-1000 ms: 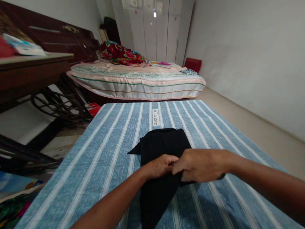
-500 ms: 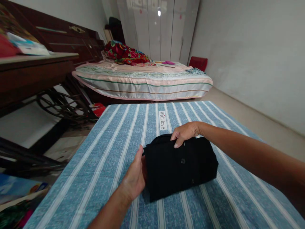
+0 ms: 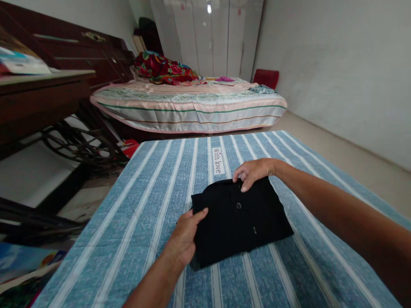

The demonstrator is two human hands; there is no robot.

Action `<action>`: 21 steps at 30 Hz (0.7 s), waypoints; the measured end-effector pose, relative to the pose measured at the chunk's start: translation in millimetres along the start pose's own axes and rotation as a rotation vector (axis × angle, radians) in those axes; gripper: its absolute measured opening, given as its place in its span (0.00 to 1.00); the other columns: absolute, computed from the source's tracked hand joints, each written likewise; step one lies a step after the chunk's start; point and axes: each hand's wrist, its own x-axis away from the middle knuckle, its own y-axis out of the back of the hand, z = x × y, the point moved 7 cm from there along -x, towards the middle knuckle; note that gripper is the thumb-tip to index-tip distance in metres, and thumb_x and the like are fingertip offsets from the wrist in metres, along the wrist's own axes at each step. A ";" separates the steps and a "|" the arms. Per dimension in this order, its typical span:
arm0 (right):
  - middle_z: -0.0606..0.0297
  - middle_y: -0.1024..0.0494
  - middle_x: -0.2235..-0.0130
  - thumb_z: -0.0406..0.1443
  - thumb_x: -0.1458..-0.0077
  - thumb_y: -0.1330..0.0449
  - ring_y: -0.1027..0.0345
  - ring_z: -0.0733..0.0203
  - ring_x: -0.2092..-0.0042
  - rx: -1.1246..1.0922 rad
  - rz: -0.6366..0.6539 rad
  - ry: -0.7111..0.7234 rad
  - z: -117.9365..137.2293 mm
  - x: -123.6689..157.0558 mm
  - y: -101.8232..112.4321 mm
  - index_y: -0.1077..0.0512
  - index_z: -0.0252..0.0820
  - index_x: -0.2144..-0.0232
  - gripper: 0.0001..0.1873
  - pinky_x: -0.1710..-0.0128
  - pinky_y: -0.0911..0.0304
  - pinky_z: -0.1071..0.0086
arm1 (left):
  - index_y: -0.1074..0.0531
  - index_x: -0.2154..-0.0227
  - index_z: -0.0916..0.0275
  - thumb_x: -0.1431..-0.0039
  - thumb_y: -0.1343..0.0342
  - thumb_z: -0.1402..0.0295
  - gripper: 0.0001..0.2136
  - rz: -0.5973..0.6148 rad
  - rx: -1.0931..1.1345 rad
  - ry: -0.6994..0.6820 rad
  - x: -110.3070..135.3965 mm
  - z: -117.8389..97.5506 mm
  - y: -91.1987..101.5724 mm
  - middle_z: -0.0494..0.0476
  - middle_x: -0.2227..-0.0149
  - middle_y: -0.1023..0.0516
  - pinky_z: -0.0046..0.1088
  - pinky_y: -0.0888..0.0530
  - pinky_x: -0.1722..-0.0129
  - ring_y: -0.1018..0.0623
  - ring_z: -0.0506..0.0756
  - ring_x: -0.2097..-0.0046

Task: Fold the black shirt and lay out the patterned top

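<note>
A folded black garment with a button on its front, which looks like a shirt (image 3: 237,226), lies on the blue-and-white striped cloth (image 3: 154,171) in front of me. My left hand (image 3: 188,235) grips its left edge, thumb on top and the other fingers hidden beneath. At the far edge, my right hand (image 3: 253,172) pinches the fabric between thumb and fingers. A curved part of the garment, perhaps the collar, shows along the far left edge.
Beyond the striped surface stands a bed (image 3: 192,105) with a red floral blanket (image 3: 163,68) on it. To the left is a wooden table (image 3: 45,94) with an iron wheel (image 3: 78,139) below. A wall (image 3: 340,85) runs along the right.
The shirt now lies flatter and wider on the cloth. My left thumb has moved onto its top face. My right hand has shifted slightly right and up, still at the far edge.
</note>
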 end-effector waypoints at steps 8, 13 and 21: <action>0.71 0.28 0.74 0.38 0.69 0.31 0.35 0.64 0.68 -0.001 -0.164 0.064 -20.1 1.8 16.2 0.26 0.38 0.71 0.18 0.66 0.42 0.71 | 0.28 0.55 0.65 0.47 0.41 0.71 0.15 -0.040 -0.041 -0.073 5.1 -14.5 -1.6 0.62 0.64 0.19 0.32 0.22 0.65 0.20 0.56 0.67; 0.72 0.29 0.77 0.40 0.69 0.31 0.36 0.64 0.71 -0.004 -0.270 0.077 -34.2 -3.6 18.8 0.27 0.38 0.75 0.17 0.69 0.43 0.70 | 0.27 0.57 0.66 0.47 0.41 0.69 0.14 -0.066 -0.163 -0.082 0.2 -21.4 1.6 0.62 0.65 0.19 0.30 0.23 0.69 0.20 0.57 0.67; 0.72 0.28 0.76 0.40 0.66 0.33 0.35 0.64 0.70 0.021 -0.399 0.124 -37.9 -0.5 26.1 0.28 0.39 0.76 0.13 0.67 0.42 0.71 | 0.26 0.61 0.65 0.53 0.38 0.60 0.18 -0.076 -0.347 -0.236 -16.4 -36.3 5.9 0.59 0.69 0.19 0.30 0.25 0.70 0.21 0.57 0.69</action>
